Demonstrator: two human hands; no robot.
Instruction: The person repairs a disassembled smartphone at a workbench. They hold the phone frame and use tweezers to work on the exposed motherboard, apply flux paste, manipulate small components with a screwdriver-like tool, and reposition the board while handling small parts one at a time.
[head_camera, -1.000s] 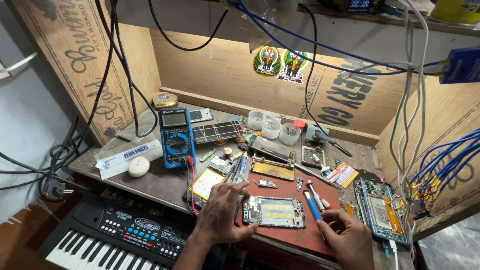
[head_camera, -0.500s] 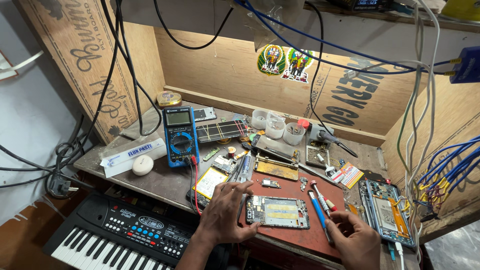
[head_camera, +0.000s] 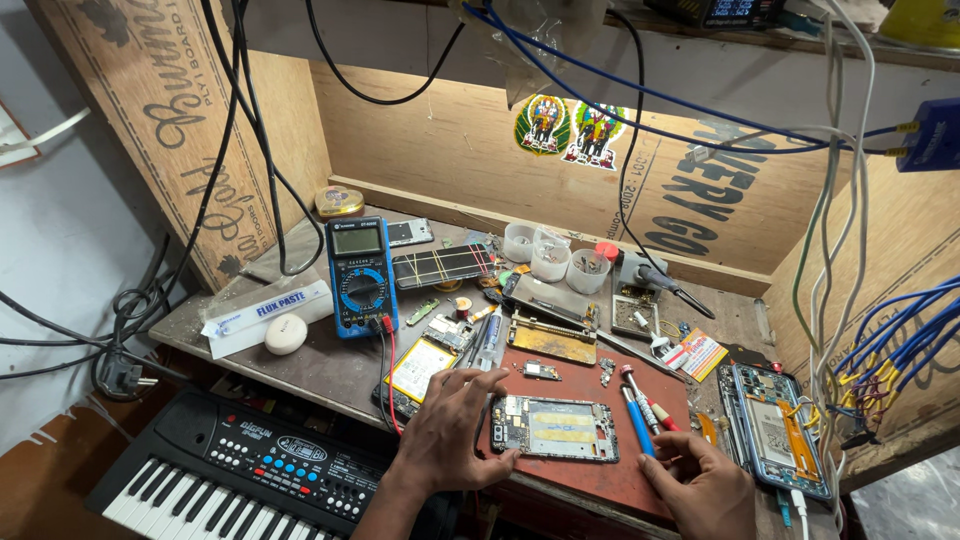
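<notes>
Near the front edge of the cluttered wooden bench, on a red rubber work mat, lies an opened phone frame with a bare circuit board and pale yellow strips. The left hand rests spread and half open at its left end, fingertips touching the frame without gripping it. The right hand lies loosely curled at the mat's front right corner, just beside a blue-handled screwdriver; whether it pinches some small part I cannot tell.

Toward the left edge sits a long white carton with a blue label, an oval white lump beside it, then a blue digital multimeter. On the back wall hang two bright green-and-yellow stickers. A small orange-and-yellow printed card lies right of the mat. A black electronic keyboard below the bench is cut off by the frame; cables cross the upper view.
</notes>
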